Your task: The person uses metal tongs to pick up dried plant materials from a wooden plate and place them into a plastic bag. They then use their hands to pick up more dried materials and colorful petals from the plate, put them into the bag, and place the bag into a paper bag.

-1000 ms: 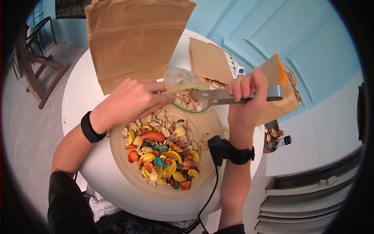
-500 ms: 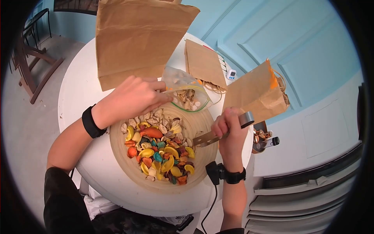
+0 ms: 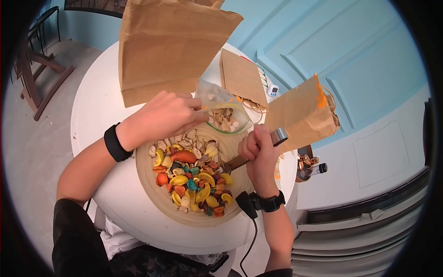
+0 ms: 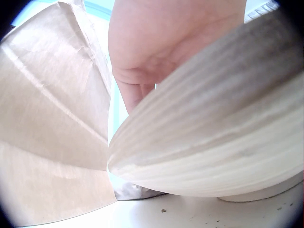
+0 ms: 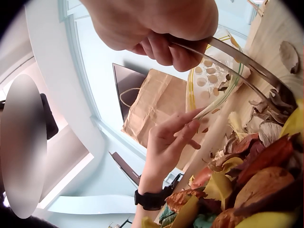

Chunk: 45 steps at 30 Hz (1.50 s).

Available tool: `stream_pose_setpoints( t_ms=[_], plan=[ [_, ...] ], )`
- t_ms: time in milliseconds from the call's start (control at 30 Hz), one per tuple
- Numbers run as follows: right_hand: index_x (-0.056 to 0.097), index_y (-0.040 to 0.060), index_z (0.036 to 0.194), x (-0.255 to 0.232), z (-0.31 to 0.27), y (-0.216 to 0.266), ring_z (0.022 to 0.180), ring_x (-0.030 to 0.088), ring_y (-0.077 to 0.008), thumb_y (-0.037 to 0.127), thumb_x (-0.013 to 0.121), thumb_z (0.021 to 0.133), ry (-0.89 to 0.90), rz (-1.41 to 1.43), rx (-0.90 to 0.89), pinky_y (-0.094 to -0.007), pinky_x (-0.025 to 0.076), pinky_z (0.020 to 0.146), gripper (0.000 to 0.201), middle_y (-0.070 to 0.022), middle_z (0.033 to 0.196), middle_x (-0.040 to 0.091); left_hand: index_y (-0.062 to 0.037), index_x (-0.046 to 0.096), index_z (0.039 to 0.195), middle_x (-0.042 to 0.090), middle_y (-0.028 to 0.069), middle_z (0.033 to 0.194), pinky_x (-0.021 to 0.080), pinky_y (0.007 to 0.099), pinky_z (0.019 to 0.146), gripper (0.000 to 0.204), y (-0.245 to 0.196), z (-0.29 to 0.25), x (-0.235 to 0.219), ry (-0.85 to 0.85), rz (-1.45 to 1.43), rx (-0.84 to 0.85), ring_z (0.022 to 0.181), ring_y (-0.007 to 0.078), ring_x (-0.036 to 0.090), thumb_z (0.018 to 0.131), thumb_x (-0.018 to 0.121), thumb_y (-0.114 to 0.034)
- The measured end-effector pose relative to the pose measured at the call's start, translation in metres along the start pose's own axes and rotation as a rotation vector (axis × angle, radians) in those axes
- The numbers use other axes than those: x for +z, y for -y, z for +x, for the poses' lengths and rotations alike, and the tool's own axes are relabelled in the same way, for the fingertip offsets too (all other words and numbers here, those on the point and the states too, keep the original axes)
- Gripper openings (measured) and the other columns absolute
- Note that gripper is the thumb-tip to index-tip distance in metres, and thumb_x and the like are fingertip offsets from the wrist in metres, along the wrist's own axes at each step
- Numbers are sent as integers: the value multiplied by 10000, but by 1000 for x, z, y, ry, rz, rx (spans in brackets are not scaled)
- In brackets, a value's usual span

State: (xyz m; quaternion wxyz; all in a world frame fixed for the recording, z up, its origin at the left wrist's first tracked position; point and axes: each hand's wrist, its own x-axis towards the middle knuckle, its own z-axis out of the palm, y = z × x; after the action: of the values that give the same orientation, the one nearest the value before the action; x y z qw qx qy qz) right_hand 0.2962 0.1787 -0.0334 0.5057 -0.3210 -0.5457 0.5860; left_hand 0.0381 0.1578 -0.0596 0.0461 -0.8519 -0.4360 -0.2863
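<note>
A shallow wooden bowl holds colourful potpourri, with pale dried pieces toward the far side. My left hand pinches the rim of a clear zip bag, its mouth spread at the bowl's far edge and pale dried pieces inside. In my right hand are metal tongs, gripped with the bend upward. The right wrist view shows the tong tips down among brown dried petals beside the heap. The bowl's outer side fills much of the left wrist view and hides the left fingertips.
A tall brown paper bag stands behind the left hand. Another paper bag lies at the back, and a third is at the right. A small white timer sits near the table's far edge.
The tongs have come out of the zip bag's mouth and moved right and toward me, then down to the potpourri at the bowl's right side. The left hand keeps its hold on the bag.
</note>
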Motion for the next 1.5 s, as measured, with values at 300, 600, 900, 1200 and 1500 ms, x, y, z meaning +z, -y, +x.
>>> stream_pose_setpoints(
  t_ms=[300, 600, 900, 1200, 1500],
  plan=[
    [383, 127, 761, 10, 26, 38, 431, 267, -91, 199, 505, 1048, -25, 24, -125, -290, 261, 452, 320, 39, 544, 269, -146, 773, 1073, 652, 55, 883, 545, 402, 659, 194, 4, 0, 3, -64, -13, 48, 864, 250, 683, 906, 691, -203],
    [439, 98, 758, 27, 35, 25, 449, 335, -94, 146, 617, 1006, 19, -142, -38, -279, 294, 437, 309, 22, 562, 367, -163, 779, 1073, 652, 35, 881, 548, 392, 656, 187, 4, 0, 2, -62, -7, 22, 860, 237, 682, 921, 691, -229],
    [423, 100, 715, 21, 28, 1, 443, 292, -68, 129, 617, 993, 97, -142, 68, -263, 240, 430, 340, 36, 555, 350, -173, 784, 1097, 658, 28, 898, 543, 385, 645, 212, 4, -1, 4, -28, 24, 16, 863, 233, 683, 942, 674, -266],
    [369, 121, 678, 20, 41, 34, 402, 258, -98, 153, 542, 1007, 97, 42, -133, -287, 248, 416, 373, 33, 513, 272, -160, 783, 1107, 669, 32, 909, 549, 391, 645, 219, 4, 0, 5, -9, 1, 20, 866, 234, 686, 937, 679, -250],
    [409, 116, 725, 19, 58, 41, 432, 340, -116, 161, 563, 1018, 42, -27, -300, -291, 334, 463, 333, 17, 552, 350, -146, 781, 1087, 669, 35, 911, 552, 388, 658, 201, 3, 0, 2, -14, 1, 20, 864, 236, 685, 926, 689, -225]
  ],
)
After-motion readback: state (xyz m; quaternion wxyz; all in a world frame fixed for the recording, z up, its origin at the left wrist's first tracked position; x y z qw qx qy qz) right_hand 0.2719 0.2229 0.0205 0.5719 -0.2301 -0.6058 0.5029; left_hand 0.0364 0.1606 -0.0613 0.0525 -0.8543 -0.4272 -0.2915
